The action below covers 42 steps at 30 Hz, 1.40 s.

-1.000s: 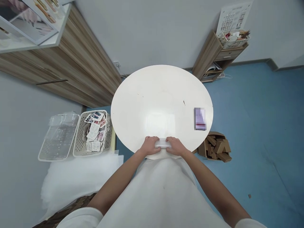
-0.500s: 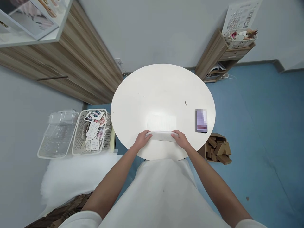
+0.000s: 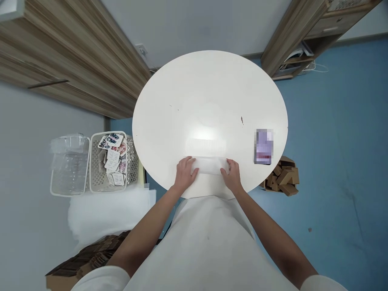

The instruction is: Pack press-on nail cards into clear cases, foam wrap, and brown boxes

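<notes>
A white, slightly translucent sheet folded into a narrow strip [image 3: 209, 165] lies crosswise near the front edge of the round white table [image 3: 209, 87]. My left hand [image 3: 184, 174] grips its left end, fingers over the top and thumb at the near side. At the right end, my right hand [image 3: 233, 173] holds the strip in the same way, fingers curled. What is inside the fold, if anything, is hidden.
A blurred purple item [image 3: 263, 146] lies on the table's right side. Left stand a white basket [image 3: 132, 161] of printed cards, a clear-plastic-filled basket [image 3: 69, 173] and white sheets [image 3: 112, 210]. Cardboard boxes [image 3: 285, 176] sit right; flattened brown cardboard [image 3: 91, 258] lies lower left.
The strip has gone from a raised, curled edge to lying flatter on the table. My hands have shifted from pinching its ends to resting over them. The view has tilted down.
</notes>
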{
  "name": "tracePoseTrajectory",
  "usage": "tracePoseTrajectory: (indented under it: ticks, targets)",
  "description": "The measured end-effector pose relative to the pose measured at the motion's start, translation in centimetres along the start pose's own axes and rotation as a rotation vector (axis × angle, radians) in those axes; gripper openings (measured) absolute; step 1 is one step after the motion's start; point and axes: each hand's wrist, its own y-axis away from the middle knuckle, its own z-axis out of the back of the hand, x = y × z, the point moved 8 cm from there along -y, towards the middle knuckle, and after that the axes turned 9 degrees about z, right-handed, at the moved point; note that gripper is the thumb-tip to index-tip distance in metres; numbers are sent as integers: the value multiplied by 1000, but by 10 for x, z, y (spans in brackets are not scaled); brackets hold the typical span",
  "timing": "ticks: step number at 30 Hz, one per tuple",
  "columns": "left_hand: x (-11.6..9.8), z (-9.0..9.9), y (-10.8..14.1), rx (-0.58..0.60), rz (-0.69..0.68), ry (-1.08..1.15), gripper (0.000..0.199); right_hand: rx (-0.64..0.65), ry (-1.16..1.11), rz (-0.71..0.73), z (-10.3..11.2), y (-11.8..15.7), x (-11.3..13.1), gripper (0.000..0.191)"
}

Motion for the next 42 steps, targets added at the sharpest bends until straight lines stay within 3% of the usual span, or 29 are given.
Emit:
tracePoseTrajectory:
  ticks: [3, 8, 13, 21, 24, 30, 32, 38, 40, 42]
  targets:
    - [-27, -22, 8, 168, -158, -103, 36, 31, -211, -151, -10, 7, -4, 64]
    - [-32, -37, 10, 225, -138, -187, 37, 30, -466, -353, -21, 3, -10, 69]
    - [-31, -38, 13, 260, -156, -203, 38, 170, -429, -251, -23, 2, 0, 33]
    - [-47, -49, 49, 393, -271, -136, 46, 16, -504, -340, -21, 43, -27, 26]
    - [-50, -51, 57, 403, -278, -102, 51, -6, -529, -294, -27, 52, -23, 26]
    - [-56, -43, 69, 343, -345, -108, 65, 74, -565, -201, -35, 55, -9, 28]
    - [-57, -45, 75, 333, -391, -160, 62, 106, -479, -165, -31, 53, -11, 29]
    - [-44, -49, 83, 327, -349, -210, 59, 140, 173, 102, -20, 50, -5, 54]
    - [-33, -47, 83, 315, -245, -161, 60, 195, 275, 128, -28, 52, -4, 59]
    - [-11, -41, 82, 275, -20, -84, 66, 223, 350, 121, -35, 53, -4, 60]
